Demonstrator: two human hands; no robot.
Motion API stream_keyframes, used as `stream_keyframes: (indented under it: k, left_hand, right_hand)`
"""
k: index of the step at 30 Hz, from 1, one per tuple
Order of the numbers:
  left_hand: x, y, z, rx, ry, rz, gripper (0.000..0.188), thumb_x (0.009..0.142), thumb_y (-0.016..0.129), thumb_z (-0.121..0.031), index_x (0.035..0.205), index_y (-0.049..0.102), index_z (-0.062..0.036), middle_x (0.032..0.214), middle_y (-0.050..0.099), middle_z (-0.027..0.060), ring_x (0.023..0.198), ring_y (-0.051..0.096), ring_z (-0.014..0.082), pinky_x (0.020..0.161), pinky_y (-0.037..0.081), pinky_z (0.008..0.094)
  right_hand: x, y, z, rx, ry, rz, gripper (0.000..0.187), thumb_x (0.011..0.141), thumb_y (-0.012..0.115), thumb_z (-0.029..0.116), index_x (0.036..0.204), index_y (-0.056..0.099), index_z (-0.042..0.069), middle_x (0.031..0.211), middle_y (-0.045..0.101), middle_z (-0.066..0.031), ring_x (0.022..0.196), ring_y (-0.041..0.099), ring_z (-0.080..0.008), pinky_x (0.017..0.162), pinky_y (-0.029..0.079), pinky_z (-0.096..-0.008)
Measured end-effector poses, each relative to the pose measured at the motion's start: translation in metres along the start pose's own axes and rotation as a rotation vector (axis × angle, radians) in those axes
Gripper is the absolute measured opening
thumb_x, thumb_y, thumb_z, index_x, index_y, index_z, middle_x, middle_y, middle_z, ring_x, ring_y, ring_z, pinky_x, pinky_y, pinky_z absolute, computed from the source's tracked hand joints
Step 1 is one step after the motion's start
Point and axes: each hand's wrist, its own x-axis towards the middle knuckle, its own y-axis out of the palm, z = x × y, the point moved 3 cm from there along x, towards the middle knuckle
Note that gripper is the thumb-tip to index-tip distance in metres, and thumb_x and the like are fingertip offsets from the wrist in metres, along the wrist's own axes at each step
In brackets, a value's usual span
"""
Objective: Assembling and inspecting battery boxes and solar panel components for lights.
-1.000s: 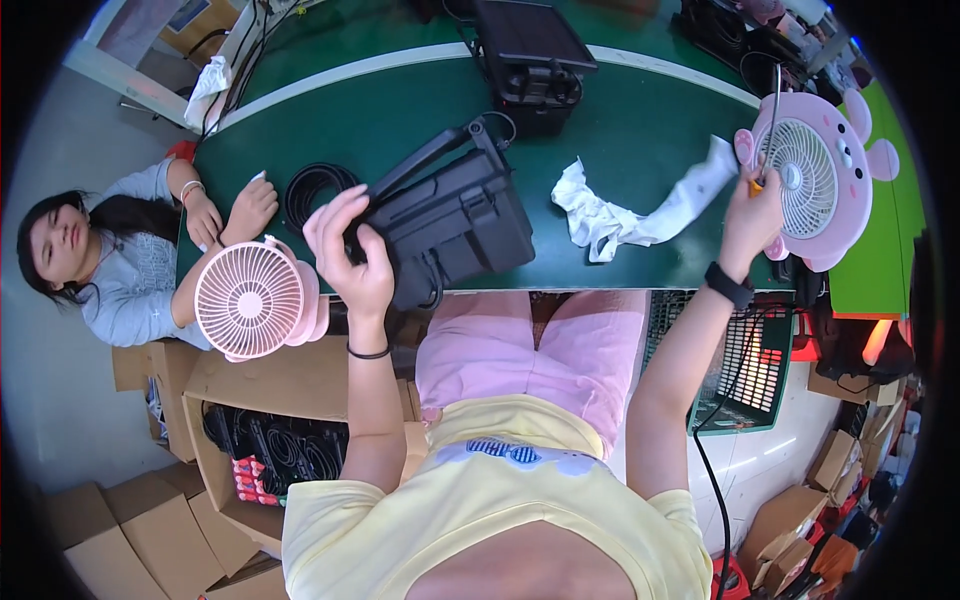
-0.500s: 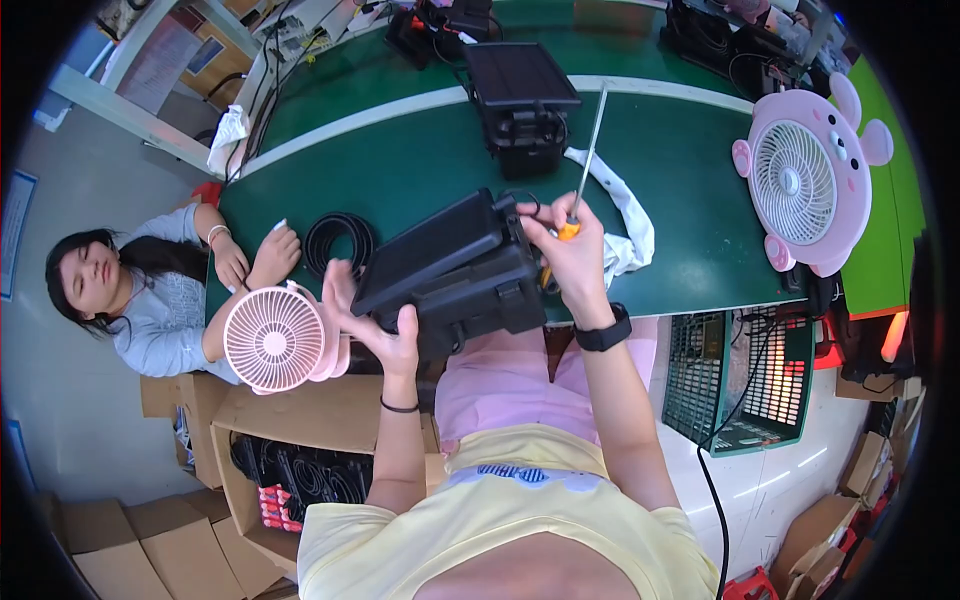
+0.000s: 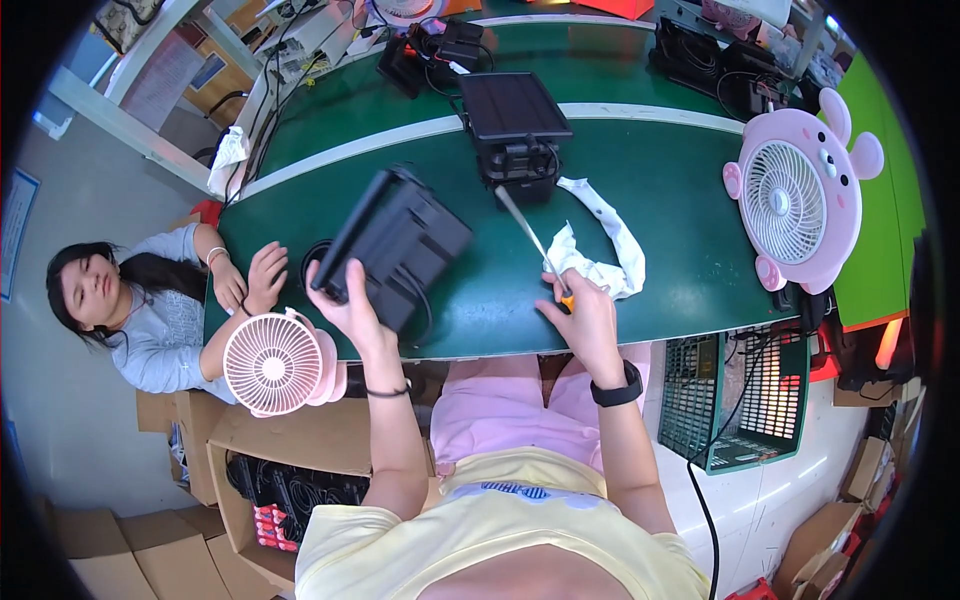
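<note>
My left hand [image 3: 352, 308] grips the lower left edge of a black box-shaped device [image 3: 405, 250] with a flat panel on one side, held tilted above the green table. A short black cable [image 3: 418, 300] loops along its lower side. In my right hand [image 3: 587, 325] is a screwdriver [image 3: 527, 225] with an orange handle, its long metal shaft pointing up and away to the left. The shaft's tip lies in front of a second black device with a panel [image 3: 515, 110], which stands on the table. A crumpled white cloth strip [image 3: 605, 275] lies just beyond my right hand.
A pink desk fan [image 3: 275, 365] stands at the left, beside a person's arms [image 3: 235, 290] on the table. A pink animal-shaped fan [image 3: 795, 195] is at the right. An open carton [image 3: 225, 480] and a green crate [image 3: 740, 460] sit below the table's near edge.
The black device has swung left and tilted, and my right hand has come off it. The screwdriver moved down, its shaft now leaning left.
</note>
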Motion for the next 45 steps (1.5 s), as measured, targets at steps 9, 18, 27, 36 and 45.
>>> stream_keyframes:
  k: [9,18,27,36,45]
  left_hand:
    - [0.096,0.028,0.029,0.021,0.168,-0.278,0.072,0.080,0.085,-0.016,0.136,0.041,-0.0020,0.130,0.049,0.0152,0.109,0.058,0.0234,0.092,0.055,0.0349]
    - [0.058,0.019,0.010,0.335,0.434,-0.222,0.055,0.088,0.064,-0.001,0.140,0.046,0.0048,0.129,0.053,0.0142,0.116,0.053,0.0232,0.103,0.042,0.0364]
    - [0.011,0.202,0.091,-0.180,-0.635,0.781,0.061,0.098,0.051,-0.048,0.148,0.043,-0.0138,0.140,0.052,0.0050,0.129,0.047,0.0196,0.111,0.035,0.0424]
    - [-0.018,0.283,0.134,-0.183,-0.642,1.088,0.061,0.099,0.054,-0.028,0.152,0.031,-0.0065,0.147,0.044,0.0090,0.134,0.042,0.0200,0.111,0.033,0.0334]
    - [0.137,0.276,0.214,0.880,0.658,0.671,0.048,0.082,0.069,-0.023,0.126,0.057,-0.0057,0.133,0.056,0.0162,0.130,0.046,0.0349,0.109,0.035,0.0489]
  right_hand:
    - [0.034,-0.061,-0.049,-0.586,-0.062,-0.138,0.011,0.082,0.056,-0.004,0.087,0.054,0.006,0.127,0.064,-0.0156,0.119,0.058,-0.0369,0.087,0.054,-0.0470]
    - [0.025,-0.104,-0.061,-0.192,0.013,-0.498,0.006,0.095,0.058,-0.003,0.093,0.053,-0.001,0.113,0.071,-0.0137,0.093,0.069,-0.0233,0.080,0.053,-0.0343]
    - [-0.014,-0.035,-0.057,0.473,0.170,-0.376,0.015,0.096,0.055,-0.002,0.097,0.041,0.004,0.085,0.065,-0.0120,0.066,0.059,-0.0107,0.061,0.049,-0.0238]
    - [-0.010,-0.038,-0.060,0.556,0.206,-0.386,0.015,0.097,0.053,-0.002,0.099,0.041,0.007,0.084,0.059,-0.0101,0.065,0.053,-0.0094,0.059,0.045,-0.0218]
    - [-0.012,-0.041,-0.058,0.553,0.134,-0.445,0.015,0.095,0.051,-0.004,0.100,0.041,0.005,0.082,0.058,-0.0095,0.069,0.058,-0.0128,0.063,0.048,-0.0233]
